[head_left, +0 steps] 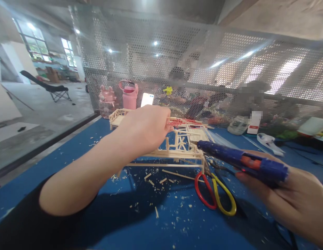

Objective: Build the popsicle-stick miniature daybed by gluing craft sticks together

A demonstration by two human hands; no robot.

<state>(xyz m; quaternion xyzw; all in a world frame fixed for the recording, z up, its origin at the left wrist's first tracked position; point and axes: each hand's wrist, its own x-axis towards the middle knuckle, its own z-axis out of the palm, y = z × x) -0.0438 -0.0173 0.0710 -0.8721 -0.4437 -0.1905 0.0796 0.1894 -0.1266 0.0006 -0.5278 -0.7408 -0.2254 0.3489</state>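
Observation:
My left hand (144, 128) reaches across the blue table (72, 152), fingers closed on a thin wooden stick at the top of a small stick-built model (182, 146). My right hand (294, 198) grips a blue glue gun (242, 161) whose nozzle points left at the model's right corner. Red-and-yellow scissors (215, 192) lie on the table below the gun. Several red sticks (184, 122) rest on the model's top.
Wood chips and short stick offcuts litter the cloth. A second stick frame (118, 116), two pink bottles (128, 93) and a lit phone (147, 99) stand at the back before a perforated metal screen (203, 62). People sit behind the screen. White items (268, 142) lie at the right.

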